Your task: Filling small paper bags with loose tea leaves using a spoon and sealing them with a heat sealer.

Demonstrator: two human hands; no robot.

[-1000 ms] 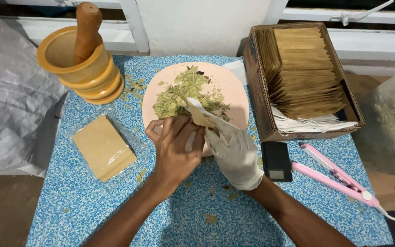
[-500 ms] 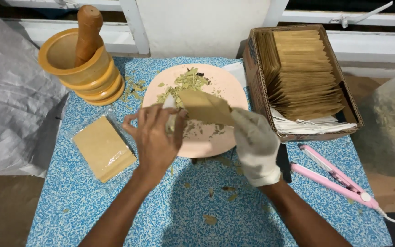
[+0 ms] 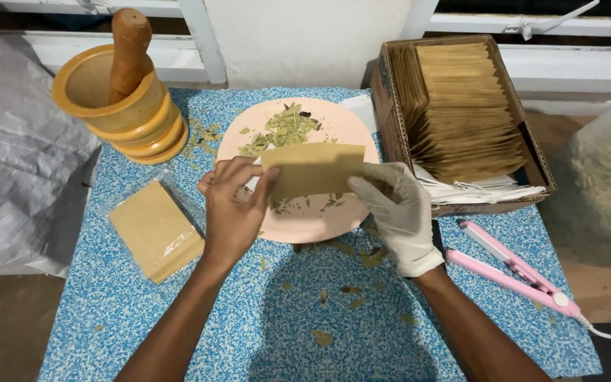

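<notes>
Pinching a brown paper pouch [image 3: 312,170] at opposite ends, both hands' fingers [image 3: 263,185] hide part of the pink plate [image 3: 319,219].

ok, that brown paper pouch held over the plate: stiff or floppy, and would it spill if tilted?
The brown paper pouch probably flexes easily: it is thin and pinched at both ends by the left hand and gloved right hand. It looks light. The dried leaves are loose, so any inside could spill if its mouth tips.

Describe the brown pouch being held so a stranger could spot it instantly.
Start at the pink plate in the middle of the blue table. Above it, the left hand and gloved right hand hold one flat brown pouch; the others sit boxed or wrapped.
</notes>
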